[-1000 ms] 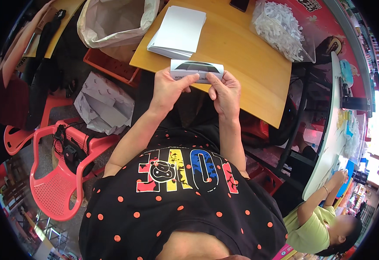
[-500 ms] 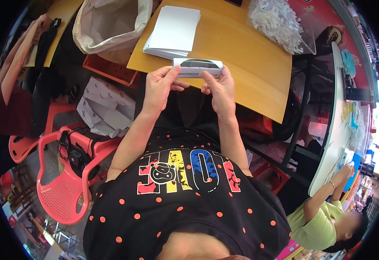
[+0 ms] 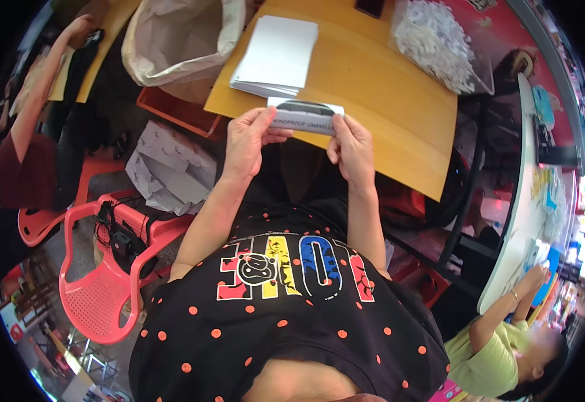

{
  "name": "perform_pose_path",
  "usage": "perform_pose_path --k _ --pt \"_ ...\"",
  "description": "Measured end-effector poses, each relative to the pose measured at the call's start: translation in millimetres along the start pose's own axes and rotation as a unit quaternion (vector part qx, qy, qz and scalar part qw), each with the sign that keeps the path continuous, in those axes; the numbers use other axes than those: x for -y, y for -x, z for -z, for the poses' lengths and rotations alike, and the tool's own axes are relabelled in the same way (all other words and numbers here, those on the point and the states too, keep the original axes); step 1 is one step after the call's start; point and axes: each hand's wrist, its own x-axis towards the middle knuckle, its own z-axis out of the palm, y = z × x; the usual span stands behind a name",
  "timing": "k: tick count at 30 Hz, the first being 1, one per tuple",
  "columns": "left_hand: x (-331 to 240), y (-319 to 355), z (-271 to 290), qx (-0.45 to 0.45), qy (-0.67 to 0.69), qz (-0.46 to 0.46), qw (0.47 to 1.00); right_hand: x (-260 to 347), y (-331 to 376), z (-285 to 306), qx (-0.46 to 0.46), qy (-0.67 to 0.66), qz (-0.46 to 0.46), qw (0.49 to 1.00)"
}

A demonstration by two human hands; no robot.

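A narrow card box [image 3: 306, 116], white and grey with a dark umbrella pictured on it, is held level above the near edge of the wooden table [image 3: 379, 100]. My left hand [image 3: 244, 144] grips its left end, thumb on the front and fingers curled behind and below. At the other end, my right hand [image 3: 354, 151] pinches the box between thumb and fingers. Just beyond lies a stack of white card sheets [image 3: 279, 52] on the table. The back of the box is out of sight.
Beyond the table's left side stands a large open sack [image 3: 178, 47] over a red crate [image 3: 172, 110]. A clear bag of white pieces [image 3: 433, 43] sits at the far right. Pink chairs [image 3: 98, 295] are at left. One person [image 3: 490, 352] works at right, another [image 3: 21, 167] at left.
My right thumb and fingers have shifted from across the front of the box to its right end, uncovering more of the front. My left hand keeps its hold. The view has moved slightly.
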Motion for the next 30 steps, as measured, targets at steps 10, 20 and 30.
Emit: perform_pose_path --k 10,20,30 --pt "-83 -6 18 -0.058 0.008 -0.126 0.99 10 -6 29 -0.001 -0.179 0.077 0.981" --pt "-127 -96 116 -0.228 -0.409 -0.178 0.865 28 -41 -34 0.016 0.409 0.293 0.864" --pt "-26 -4 131 -0.167 -0.249 -0.071 0.951 11 -85 -58 0.09 0.68 0.391 0.613"
